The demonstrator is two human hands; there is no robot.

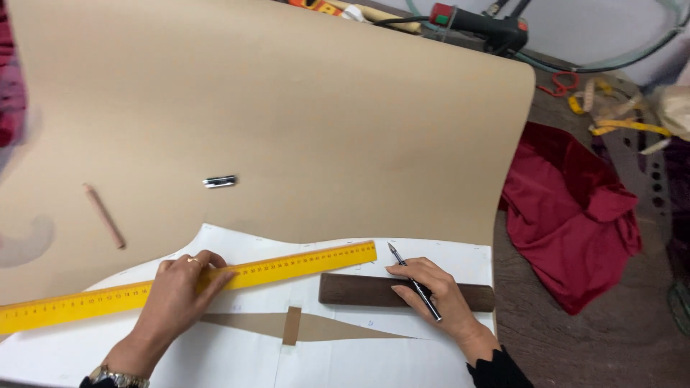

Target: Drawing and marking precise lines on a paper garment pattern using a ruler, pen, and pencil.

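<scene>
The left hand (176,294) lies flat on the yellow ruler (215,280), fingers spread and pressing it down onto the white paper pattern (237,359). The ruler runs slantwise across the pattern's upper edge. The right hand (435,294) is closed around a pen (415,282), whose tip points up just past the ruler's right end, touching the pattern. This hand rests on a dark wooden block (359,289) lying below the ruler. Above the ruler, on the big brown paper sheet (287,108), lie a pen cap (220,182) and a pink pencil (104,215). Well right of the ruler lies red cloth (568,208).
</scene>
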